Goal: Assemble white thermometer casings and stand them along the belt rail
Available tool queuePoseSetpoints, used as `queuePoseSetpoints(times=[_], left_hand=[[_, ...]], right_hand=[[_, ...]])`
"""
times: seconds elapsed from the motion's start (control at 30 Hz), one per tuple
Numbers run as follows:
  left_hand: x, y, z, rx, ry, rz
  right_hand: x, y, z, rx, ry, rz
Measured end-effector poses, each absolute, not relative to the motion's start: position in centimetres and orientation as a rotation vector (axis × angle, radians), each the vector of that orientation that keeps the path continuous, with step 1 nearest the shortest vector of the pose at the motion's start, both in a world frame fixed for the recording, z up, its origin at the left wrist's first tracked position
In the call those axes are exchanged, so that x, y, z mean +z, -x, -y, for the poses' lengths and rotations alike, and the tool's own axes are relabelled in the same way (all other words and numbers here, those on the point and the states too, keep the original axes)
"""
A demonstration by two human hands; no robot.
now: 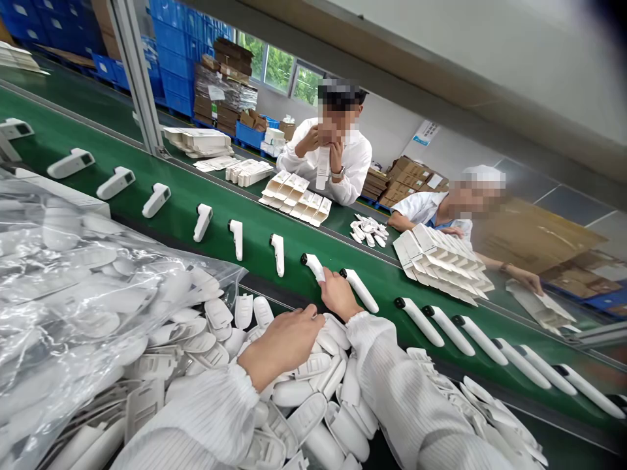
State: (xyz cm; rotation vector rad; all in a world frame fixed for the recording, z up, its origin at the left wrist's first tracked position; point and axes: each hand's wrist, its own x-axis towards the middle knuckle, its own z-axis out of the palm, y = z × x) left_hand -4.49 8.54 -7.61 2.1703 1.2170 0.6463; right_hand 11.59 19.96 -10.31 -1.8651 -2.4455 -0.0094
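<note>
My right hand (pixel 339 295) is closed around the handle of a white handheld thermometer (pixel 313 266) with a black tip, at the near side of the green conveyor belt (pixel 196 264). Just left of it, my left hand (pixel 284 336) hovers low over a heap of white plastic covers (pixel 313 414). Its fingers are curled together, and whatever lies between them is hidden. Right beside my right hand lies another white thermometer (pixel 360 290) on the belt. More thermometers form a row to both sides, among them one (pixel 277 254) to the left.
A clear plastic bag (pixel 98 294) full of white covers takes up the left foreground. Across the belt, two people in white sit behind folded white boxes (pixel 441 264) and a small pile of white parts (pixel 368 230). A metal post (pixel 134 78) rises at the left.
</note>
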Motion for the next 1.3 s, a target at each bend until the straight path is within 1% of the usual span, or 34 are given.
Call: queuePoseSetpoints(times=[0.23,0.37,0.53,0.6,0.73,0.77,0.83,0.97,1.1,1.2,1.3], left_hand=[[-8.1,5.0,-10.0,0.836,-1.97,-1.203],[-7.8,5.9,-11.5,0.945,-1.747,-1.286],[-7.5,6.4,-12.3,0.914,-1.306,-1.402],[-7.3,6.4,-12.1,0.867,-1.174,-1.353],[-6.7,6.3,-11.3,0.833,-1.031,-1.215],[-6.7,6.3,-11.2,0.832,-1.009,-1.185],[-6.6,6.3,-11.2,0.828,-0.974,-1.15],[-6.6,6.7,-11.3,0.804,-0.907,-1.171],[-6.4,6.9,-11.3,0.851,-0.824,-1.151],[-6.8,7.0,-11.6,0.98,-0.73,-1.15],[-7.4,7.3,-12.0,1.133,-0.653,-1.2]], right_hand=[[-10.2,-13.0,-19.8,-0.095,1.86,2.517],[-10.4,-14.2,-19.7,-0.128,1.86,2.515],[-9.4,-15.2,-19.1,-0.173,1.881,2.455],[-8.2,-15.1,-18.1,-0.191,1.651,2.477],[-5.8,-13.7,-15.2,-0.021,0.786,2.627],[-5.5,-13.2,-14.5,0.009,0.649,2.649],[-5.3,-12.2,-13.6,0.003,0.524,2.666],[-5.9,-11.0,-13.4,0.013,0.521,2.633],[-6.6,-10.9,-14.5,0.34,0.574,2.482],[-7.6,-11.7,-16.3,0.565,0.833,2.257],[-9.3,-12.7,-18.5,0.605,1.238,2.059]])
